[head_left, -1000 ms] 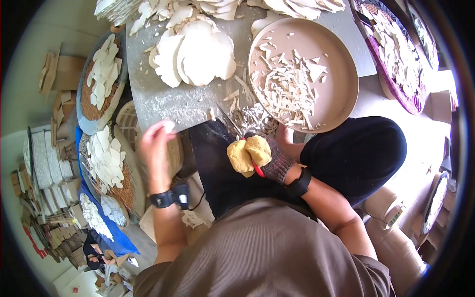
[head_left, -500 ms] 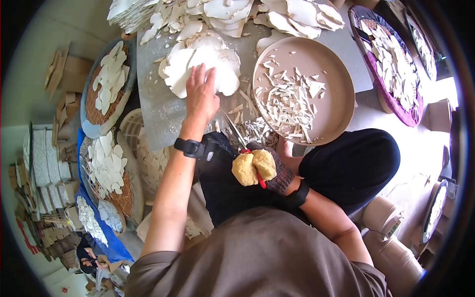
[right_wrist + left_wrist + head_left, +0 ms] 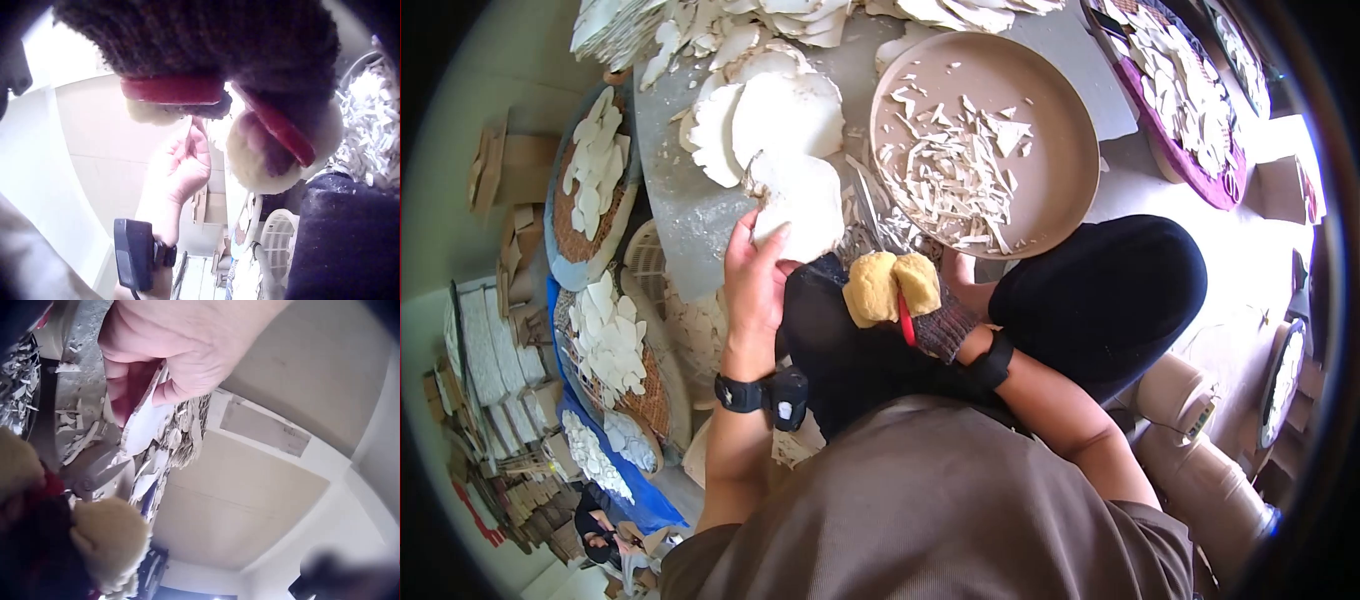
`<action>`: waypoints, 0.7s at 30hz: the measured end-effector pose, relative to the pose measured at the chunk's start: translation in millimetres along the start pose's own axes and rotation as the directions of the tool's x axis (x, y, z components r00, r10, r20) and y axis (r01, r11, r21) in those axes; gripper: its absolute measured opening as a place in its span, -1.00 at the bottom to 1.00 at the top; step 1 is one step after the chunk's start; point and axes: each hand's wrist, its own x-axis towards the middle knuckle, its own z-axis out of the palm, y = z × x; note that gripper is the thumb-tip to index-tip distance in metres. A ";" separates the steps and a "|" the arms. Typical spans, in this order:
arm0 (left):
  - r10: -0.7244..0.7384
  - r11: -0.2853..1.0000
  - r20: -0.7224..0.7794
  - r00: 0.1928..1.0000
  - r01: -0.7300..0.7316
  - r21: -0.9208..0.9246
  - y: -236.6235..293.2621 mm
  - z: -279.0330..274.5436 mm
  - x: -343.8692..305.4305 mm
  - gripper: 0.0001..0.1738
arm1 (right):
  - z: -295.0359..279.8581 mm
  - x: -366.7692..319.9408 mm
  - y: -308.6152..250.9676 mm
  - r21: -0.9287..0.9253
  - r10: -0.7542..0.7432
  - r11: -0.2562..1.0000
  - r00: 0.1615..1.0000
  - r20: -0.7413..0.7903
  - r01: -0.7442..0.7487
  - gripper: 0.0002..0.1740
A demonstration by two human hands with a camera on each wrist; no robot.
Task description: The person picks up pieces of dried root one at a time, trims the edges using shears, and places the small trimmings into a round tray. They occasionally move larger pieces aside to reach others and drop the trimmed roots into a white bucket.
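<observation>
At nine o'clock of the lap, shallow baskets (image 3: 595, 175) held small white cut-outs. The left hand (image 3: 755, 275) pinched the near edge of the white piece (image 3: 800, 205), thumb on top and fingers curled beneath, so the piece hung over the front edge of the grey board (image 3: 685, 215), at about eleven o'clock from the right hand (image 3: 945, 320). That gloved hand was clamped through the foam-padded red loops of the scissors (image 3: 888, 280), whose blades stood a little apart and pointed toward twelve o'clock, just beside the piece's right edge. Trimming here would probably go best with the piece held flat and steady, gripped close to the cut line, and turned into short bites so that the thin sheet does not crack. The piece looked thin, chalk-white and broadly rounded, with a ragged, flaky, brownish rim. At one o'clock the round tray (image 3: 1075, 190) held pale offcuts (image 3: 950, 165).
</observation>
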 end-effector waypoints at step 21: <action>0.332 0.909 -0.095 0.939 -0.291 0.298 -39.1 7.5 -8.7 -0.43 | -16.4 -2.4 -6.8 0.209 -0.214 0.970 0.853 0.476 0.126 -0.53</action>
